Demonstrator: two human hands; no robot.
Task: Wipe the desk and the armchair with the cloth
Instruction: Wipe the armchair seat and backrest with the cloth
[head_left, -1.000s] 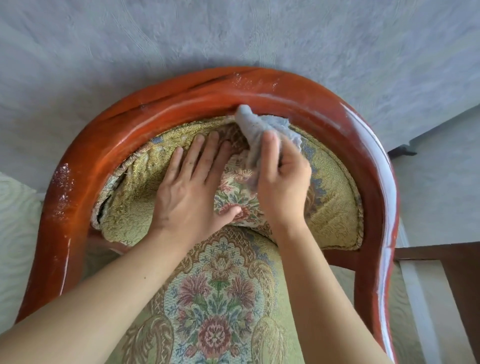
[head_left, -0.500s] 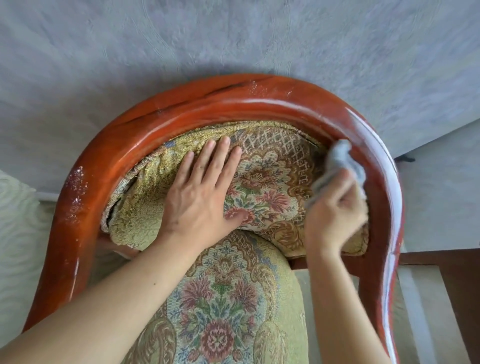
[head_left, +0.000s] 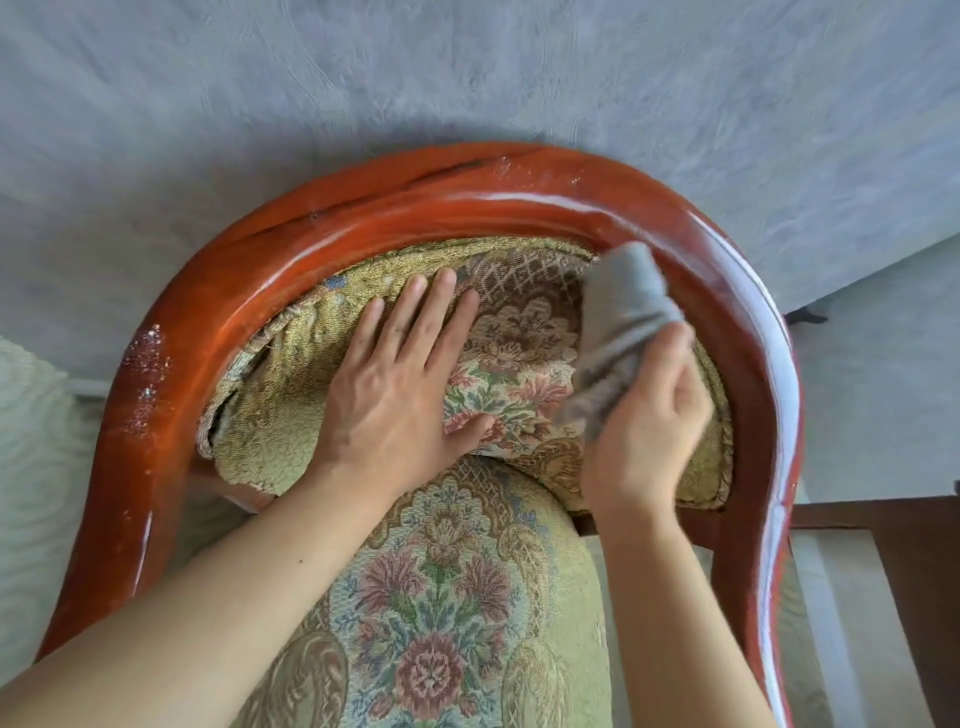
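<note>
Left hand (head_left: 395, 384) lies flat, fingers straight, pressing the floral back cushion (head_left: 519, 332) as it did 1 s ago. Right hand (head_left: 649, 426), clamped on the grey cloth (head_left: 618, 317), has swung back from the right rail toward the upper right curve of the armchair frame (head_left: 363, 218). Judgement: inner-rim wiping continues. Cloth is bunched and creased, its tip touching the glossy red wood.

Bright, even daylight. White glare streaks run along the glossy red-brown curved wooden chair frame (head_left: 748, 291), strongest on its right side. A soft shadow rings the frame on the grey textured floor (head_left: 467, 78). The crumpled grey cloth (head_left: 618, 322) shows motion blur; wide-angle bending distorts the edges.
</note>
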